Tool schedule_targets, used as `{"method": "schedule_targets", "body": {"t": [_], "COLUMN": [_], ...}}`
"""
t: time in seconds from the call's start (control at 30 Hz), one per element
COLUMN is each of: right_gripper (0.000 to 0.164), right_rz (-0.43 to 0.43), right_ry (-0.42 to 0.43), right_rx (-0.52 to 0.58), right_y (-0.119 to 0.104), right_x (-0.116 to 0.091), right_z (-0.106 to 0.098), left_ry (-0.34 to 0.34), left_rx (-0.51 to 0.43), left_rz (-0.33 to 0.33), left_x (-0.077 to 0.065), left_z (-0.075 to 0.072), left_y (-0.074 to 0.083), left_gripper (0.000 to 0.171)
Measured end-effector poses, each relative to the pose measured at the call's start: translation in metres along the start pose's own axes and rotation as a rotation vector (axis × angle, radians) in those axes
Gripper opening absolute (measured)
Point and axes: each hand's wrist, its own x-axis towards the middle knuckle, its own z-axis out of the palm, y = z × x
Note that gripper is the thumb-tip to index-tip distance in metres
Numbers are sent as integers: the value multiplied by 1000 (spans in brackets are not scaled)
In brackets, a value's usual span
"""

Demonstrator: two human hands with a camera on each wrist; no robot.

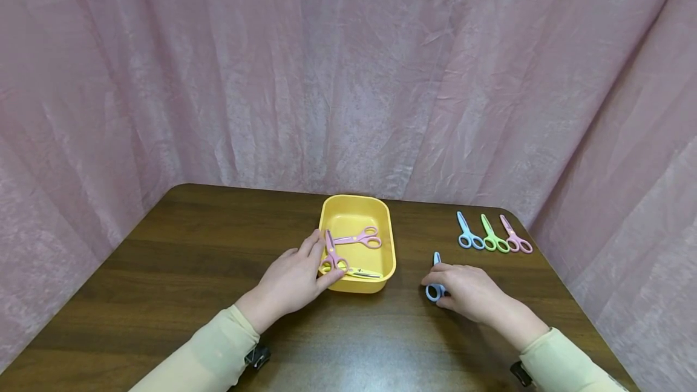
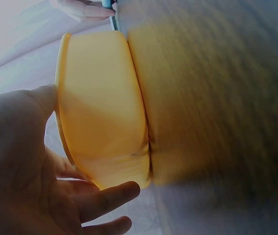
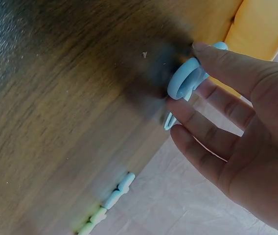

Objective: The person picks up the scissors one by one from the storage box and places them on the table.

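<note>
A yellow plastic box (image 1: 389, 253) stands on the table, with two pink scissors (image 1: 363, 237) and a yellow-handled pair (image 1: 362, 273) inside. My left hand (image 1: 291, 277) spreads around its near left corner, thumb at the front rim and fingers along the left side. One of the pink pairs leans at that corner, partly behind the thumb. In the left wrist view the fingers (image 2: 107, 200) lie fairly straight beside the box's wall. To the right of the box, my right hand (image 1: 471, 289) pinches blue scissors (image 1: 434, 292) by the handle loops, blades pointing away, low over the table.
At the back right of the table (image 1: 218, 247) lie three scissors in a row: blue (image 1: 471, 241), green (image 1: 495, 242) and pink (image 1: 519, 243). Pink curtains (image 1: 348, 77) hang behind and to the sides of the table. A black wrist device (image 1: 258, 356) sits at the left cuff.
</note>
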Motion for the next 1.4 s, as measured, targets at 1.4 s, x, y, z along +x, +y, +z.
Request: {"method": "schedule_targets", "body": {"t": [1.4], "right_gripper": [41], "right_rz": [-38], "right_ry": [28], "right_rx": [3], "right_y": [2], "right_x": [-3], "right_z": [5], "left_ry": [-8], "left_rx": [-2], "left_rz": [-7], "left_x": [-1], "left_z": [0], "left_y": [0], "left_gripper": [91]}}
